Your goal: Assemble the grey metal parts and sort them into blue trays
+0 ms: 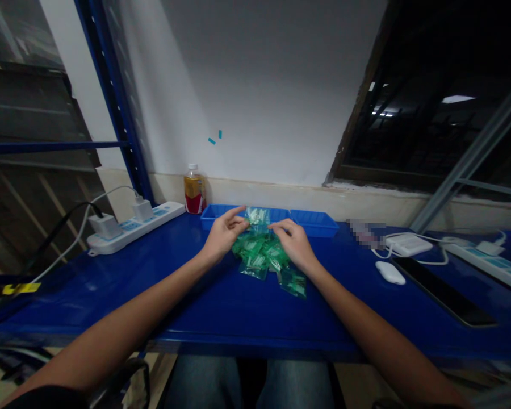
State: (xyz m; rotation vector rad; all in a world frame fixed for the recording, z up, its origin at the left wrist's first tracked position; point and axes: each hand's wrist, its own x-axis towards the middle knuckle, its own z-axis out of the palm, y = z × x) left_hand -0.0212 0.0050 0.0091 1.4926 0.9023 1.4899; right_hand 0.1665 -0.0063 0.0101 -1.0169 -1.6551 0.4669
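Note:
A heap of small clear bags with green parts [262,255] lies on the blue table [221,307] in front of two blue trays [215,213]. My left hand [223,233] pinches one clear bag [258,218] by its left edge, index finger raised. On that bag's right edge my right hand [293,241] is closed too, resting over the heap. The bag is held between both hands just above the pile, near the trays.
A drink bottle [195,190] stands behind the left tray. A white power strip [132,227] with plugs lies at the left. To the right are a white mouse [390,272], a dark phone [445,292], a white charger box [409,244] and another power strip [491,261].

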